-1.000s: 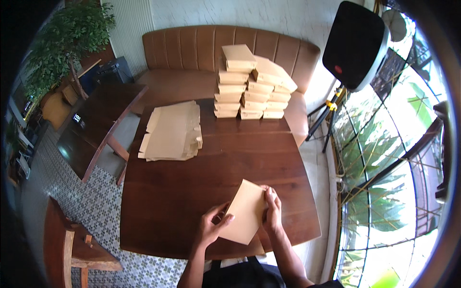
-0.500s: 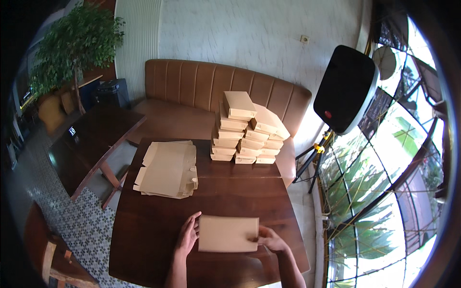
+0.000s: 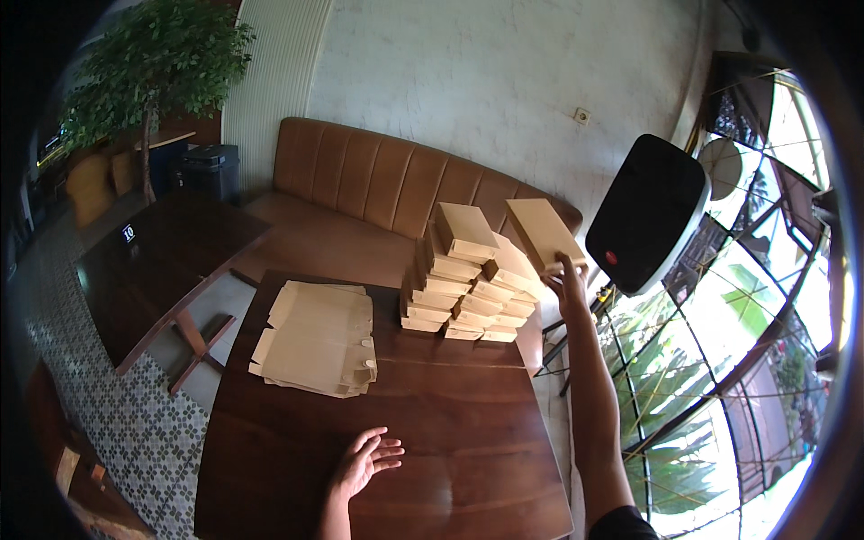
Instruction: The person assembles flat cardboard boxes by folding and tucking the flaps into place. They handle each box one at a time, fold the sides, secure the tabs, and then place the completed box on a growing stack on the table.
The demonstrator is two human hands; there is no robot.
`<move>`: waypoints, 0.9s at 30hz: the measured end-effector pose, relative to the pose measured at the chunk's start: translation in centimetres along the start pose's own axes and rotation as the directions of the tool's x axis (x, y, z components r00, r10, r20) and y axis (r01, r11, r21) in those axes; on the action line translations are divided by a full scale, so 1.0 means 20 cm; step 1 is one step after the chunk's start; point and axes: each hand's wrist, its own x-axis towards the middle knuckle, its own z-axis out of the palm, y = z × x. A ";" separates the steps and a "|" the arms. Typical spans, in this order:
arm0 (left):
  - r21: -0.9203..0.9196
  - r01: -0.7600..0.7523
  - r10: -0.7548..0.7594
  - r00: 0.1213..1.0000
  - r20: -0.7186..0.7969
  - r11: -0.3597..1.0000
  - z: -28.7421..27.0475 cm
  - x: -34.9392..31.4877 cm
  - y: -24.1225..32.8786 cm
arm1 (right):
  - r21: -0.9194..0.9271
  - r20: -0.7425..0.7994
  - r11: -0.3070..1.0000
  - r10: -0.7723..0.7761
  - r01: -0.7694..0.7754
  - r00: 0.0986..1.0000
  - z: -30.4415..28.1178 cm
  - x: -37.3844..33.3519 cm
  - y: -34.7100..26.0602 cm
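A closed brown cardboard box [image 3: 543,232] is gripped at its near end by my right hand [image 3: 567,279], at the far right of the table. It is raised beside the top of a stack of similar boxes [image 3: 450,292]. I cannot tell whether it touches the stack. My left hand [image 3: 367,461] is over the near part of the table, palm turned inward, fingers apart and nothing in them. Flat unfolded cardboard sheets [image 3: 317,337] lie in a pile on the table's far left.
The dark wooden table [image 3: 432,450] stands before a brown padded bench [image 3: 360,180]. A black loudspeaker [image 3: 643,211] on a tripod stands right of the stack, near the window. Another table [image 3: 166,270] is at the left, with a potted tree [image 3: 162,76] behind it.
My right hand has carried the box from the near part of the table up and away to the stack. My left hand has come off the box. The view has shifted slightly.
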 end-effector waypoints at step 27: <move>-0.105 0.042 -0.037 0.998 0.047 0.994 -0.03 0.02 -0.01 | -0.841 -0.072 0.539 -0.041 -0.038 0.997 0.56 0.15 0.10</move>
